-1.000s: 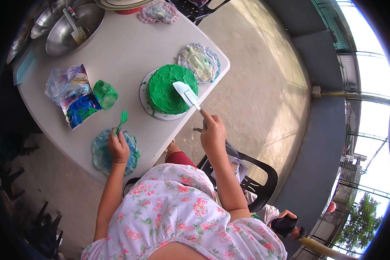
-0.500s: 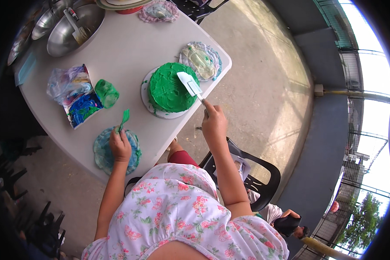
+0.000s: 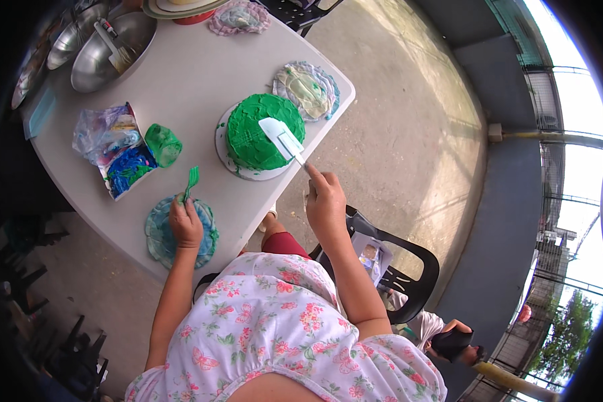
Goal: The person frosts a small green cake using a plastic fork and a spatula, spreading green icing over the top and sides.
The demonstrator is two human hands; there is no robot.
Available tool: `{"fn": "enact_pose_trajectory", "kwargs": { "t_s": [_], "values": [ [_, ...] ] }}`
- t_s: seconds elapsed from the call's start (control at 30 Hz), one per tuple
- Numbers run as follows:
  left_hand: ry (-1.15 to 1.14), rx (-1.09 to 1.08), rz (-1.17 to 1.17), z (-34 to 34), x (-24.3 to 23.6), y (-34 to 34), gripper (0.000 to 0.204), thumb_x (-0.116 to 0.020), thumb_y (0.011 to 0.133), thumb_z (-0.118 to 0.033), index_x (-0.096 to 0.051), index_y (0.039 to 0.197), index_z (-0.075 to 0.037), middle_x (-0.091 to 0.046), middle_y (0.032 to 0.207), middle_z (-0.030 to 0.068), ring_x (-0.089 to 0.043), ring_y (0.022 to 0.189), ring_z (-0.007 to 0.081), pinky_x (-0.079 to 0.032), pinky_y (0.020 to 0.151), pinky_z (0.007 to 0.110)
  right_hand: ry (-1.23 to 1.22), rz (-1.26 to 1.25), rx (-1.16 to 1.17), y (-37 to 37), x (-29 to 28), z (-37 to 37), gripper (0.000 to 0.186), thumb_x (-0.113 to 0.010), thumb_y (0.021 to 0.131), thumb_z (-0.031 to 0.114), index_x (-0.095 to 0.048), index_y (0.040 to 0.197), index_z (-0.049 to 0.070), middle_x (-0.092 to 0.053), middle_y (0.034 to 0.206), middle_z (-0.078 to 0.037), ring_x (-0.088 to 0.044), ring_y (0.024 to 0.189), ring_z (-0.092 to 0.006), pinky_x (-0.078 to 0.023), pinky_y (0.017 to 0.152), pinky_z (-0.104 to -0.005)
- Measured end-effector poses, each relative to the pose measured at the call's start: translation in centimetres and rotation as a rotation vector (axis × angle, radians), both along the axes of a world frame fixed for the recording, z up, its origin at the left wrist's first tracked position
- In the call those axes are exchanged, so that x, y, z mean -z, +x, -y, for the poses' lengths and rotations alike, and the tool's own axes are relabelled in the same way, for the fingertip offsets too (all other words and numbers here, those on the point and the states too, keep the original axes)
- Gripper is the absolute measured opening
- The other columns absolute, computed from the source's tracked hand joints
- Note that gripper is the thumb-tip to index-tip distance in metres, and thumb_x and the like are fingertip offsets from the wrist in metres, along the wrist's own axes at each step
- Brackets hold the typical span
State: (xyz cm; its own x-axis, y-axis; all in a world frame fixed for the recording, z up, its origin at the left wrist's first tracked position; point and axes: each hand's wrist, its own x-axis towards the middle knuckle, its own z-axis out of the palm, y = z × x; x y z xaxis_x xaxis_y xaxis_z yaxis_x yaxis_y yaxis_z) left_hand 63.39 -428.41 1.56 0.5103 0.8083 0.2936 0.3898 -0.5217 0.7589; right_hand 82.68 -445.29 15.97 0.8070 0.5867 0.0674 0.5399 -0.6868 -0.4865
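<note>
A round cake (image 3: 251, 137) covered in rough green icing stands on a white board (image 3: 222, 149) near the table's right edge. My right hand (image 3: 326, 204) is closed round the handle of a spatula (image 3: 281, 138), whose pale flat blade lies over the cake's right side; whether it touches the icing I cannot tell. In my left hand (image 3: 185, 222) is a fork (image 3: 192, 181) smeared with green, its tines pointing up. That hand is above a blue-green stained cloth (image 3: 159, 231) at the table's near edge.
Left of the cake are a green-smeared cup (image 3: 163, 145) and an open box (image 3: 124, 175) with blue icing and plastic. Steel bowls (image 3: 87, 74) stand far left. Stained cloths (image 3: 306, 90) lie by the right edge and at the back. A black chair (image 3: 415, 275) is at my right.
My right hand has shifted slightly, and the spatula blade has moved left and a little down over the cake. My left hand holds the fork almost still.
</note>
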Motion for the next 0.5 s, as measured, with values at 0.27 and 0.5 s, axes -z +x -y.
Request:
{"fn": "enact_pose_trajectory", "kwargs": {
  "t_s": [0.27,0.5],
  "values": [
    [-0.011,0.006,-0.027,0.0,-0.1,0.0,0.014,-0.044,0.086,-0.012,-0.050,0.092,0.000,-0.056,0.077,0.0132,-0.054,0.070,0.0312,-0.041,0.063,0.038,-0.037,0.054,0.078,1.6,2.6,-0.3,0.031,-0.051,0.078,0.000,-0.059,0.106,0.010,-0.054,0.081,-0.015,-0.055,0.073,-0.0310,-0.045,0.065,-0.0369],
    [-0.017,0.007,0.018,0.0,0.0,0.1,0.013,-0.044,0.086,-0.011,-0.050,0.091,0.000,-0.055,0.076,0.0133,-0.054,0.069,0.0313,-0.041,0.062,0.039,0.002,0.043,-0.027,-1.8,2.3,0.6,0.031,-0.053,0.076,-0.002,-0.059,0.104,0.009,-0.054,0.080,-0.013,-0.055,0.074,-0.0298,-0.045,0.062,-0.0372]
  ]
}}
